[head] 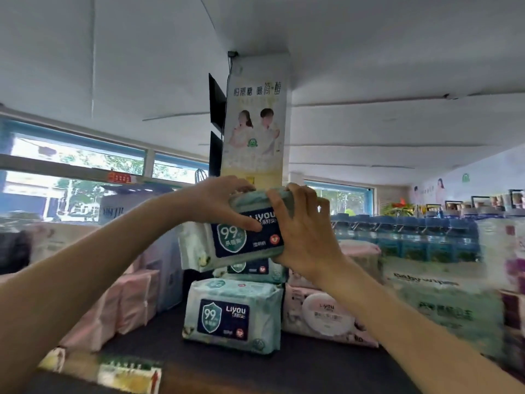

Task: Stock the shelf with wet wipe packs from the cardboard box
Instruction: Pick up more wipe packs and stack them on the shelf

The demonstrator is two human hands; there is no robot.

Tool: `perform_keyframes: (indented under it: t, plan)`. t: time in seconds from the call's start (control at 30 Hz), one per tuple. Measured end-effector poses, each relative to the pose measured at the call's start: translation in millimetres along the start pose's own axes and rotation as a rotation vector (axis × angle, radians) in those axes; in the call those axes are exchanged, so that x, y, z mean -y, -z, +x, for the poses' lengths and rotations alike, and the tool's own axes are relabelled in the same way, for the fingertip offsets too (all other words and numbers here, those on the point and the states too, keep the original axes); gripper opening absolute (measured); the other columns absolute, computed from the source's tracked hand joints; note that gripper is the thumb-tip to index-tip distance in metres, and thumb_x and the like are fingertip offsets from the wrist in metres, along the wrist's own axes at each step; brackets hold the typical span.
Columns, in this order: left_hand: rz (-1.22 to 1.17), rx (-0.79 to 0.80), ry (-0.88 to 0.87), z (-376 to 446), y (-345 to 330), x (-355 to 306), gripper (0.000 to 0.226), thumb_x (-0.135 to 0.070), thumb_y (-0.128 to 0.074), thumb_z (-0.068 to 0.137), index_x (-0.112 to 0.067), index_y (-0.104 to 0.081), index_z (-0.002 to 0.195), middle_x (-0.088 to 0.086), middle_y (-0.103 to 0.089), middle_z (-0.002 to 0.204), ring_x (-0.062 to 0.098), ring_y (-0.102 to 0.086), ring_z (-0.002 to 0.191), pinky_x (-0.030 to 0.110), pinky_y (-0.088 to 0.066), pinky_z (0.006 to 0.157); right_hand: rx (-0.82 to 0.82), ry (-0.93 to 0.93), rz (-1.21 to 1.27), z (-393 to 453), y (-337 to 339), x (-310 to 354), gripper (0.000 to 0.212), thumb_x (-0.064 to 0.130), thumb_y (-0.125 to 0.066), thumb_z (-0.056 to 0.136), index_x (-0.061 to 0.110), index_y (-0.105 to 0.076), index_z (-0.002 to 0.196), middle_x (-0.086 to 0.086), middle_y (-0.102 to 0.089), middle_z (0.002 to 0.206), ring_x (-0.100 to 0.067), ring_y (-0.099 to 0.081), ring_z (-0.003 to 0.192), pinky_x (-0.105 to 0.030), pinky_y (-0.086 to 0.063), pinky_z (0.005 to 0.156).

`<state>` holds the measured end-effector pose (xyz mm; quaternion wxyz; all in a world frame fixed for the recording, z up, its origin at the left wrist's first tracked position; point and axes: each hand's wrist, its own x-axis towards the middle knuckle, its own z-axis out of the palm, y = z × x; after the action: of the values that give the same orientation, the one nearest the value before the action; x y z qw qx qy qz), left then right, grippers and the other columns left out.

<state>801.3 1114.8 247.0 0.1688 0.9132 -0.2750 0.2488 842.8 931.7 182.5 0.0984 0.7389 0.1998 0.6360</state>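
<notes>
While both hands hold it aloft, the teal Liyou wet wipe pack (250,231) hangs just above the column of matching packs, its long axis running left to right and tipped slightly down toward the left. The left hand (218,203) curls over the pack's upper left end, thumb pressed on the printed face; the right hand (301,231) clamps the right end, fingers wrapped over the top and palm under the lower corner. Neither hand is clearly nearer the stack, so the pack sits squarely between them. Directly beneath, a second teal pack (252,270) is mostly hidden, and under that a bottom teal pack (231,311) stands upright on the dark shelf top (284,362). My judgement is that setting it down calls for levelling the pack and lowering it straight. Pink wipe packs (321,314) lie just right of the column, more pink packs (125,302) to the left. Behind rise a poster-wrapped pillar (255,115), windows (76,177) and blue bottles (412,234). No cardboard box shows clearly.
</notes>
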Motion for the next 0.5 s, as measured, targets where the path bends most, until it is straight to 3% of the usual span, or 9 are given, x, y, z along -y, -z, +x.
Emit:
perform_keyframes:
  t: [0.13,0.23,0.33,0.5]
  plan:
    - [0.356,-0.031,-0.016,-2.2,-7.8,23.1,0.07,-0.044,-0.063,0.082,-0.021,-0.032,0.141,0.0,-0.047,0.135,0.019,-0.048,0.119,0.041,-0.033,0.109,0.067,-0.127,-0.001,4.3,-24.2,26.2,0.111,0.062,-0.082,0.034,0.017,-0.037,0.125,-0.013,-0.039,0.116,-0.029,-0.038,0.103,-0.041,-0.048,0.078]
    - [0.482,-0.001,0.026,-1.2,-21.1,52.8,0.078,-0.048,-0.059,0.083,-0.025,-0.017,0.146,-0.004,-0.034,0.146,0.02,-0.033,0.134,0.043,-0.017,0.115,0.123,-0.196,-0.007,7.9,-39.7,42.6,0.113,0.058,-0.085,0.027,0.018,-0.039,0.123,-0.013,-0.041,0.115,-0.028,-0.04,0.1,-0.04,-0.049,0.074]
    - [0.526,0.051,0.017,4.2,-38.3,80.2,0.085,-0.049,-0.058,0.083,-0.024,-0.01,0.147,-0.002,-0.024,0.152,0.022,-0.023,0.139,0.045,-0.013,0.116,0.231,-0.249,-0.016,2.6,-58.2,59.0,0.115,0.055,-0.086,0.021,0.019,-0.041,0.121,-0.013,-0.042,0.113,-0.028,-0.041,0.098,-0.038,-0.049,0.07]
    - [0.402,0.187,-0.059,17.0,-71.8,111.4,0.083,-0.043,-0.062,0.083,-0.029,-0.012,0.148,-0.004,-0.028,0.152,0.022,-0.028,0.138,0.042,-0.024,0.115,0.386,-0.228,-0.074,-25.4,-80.8,69.6,0.123,0.063,-0.079,0.01,0.02,-0.045,0.12,-0.011,-0.044,0.109,-0.028,-0.041,0.096,-0.04,-0.053,0.067]
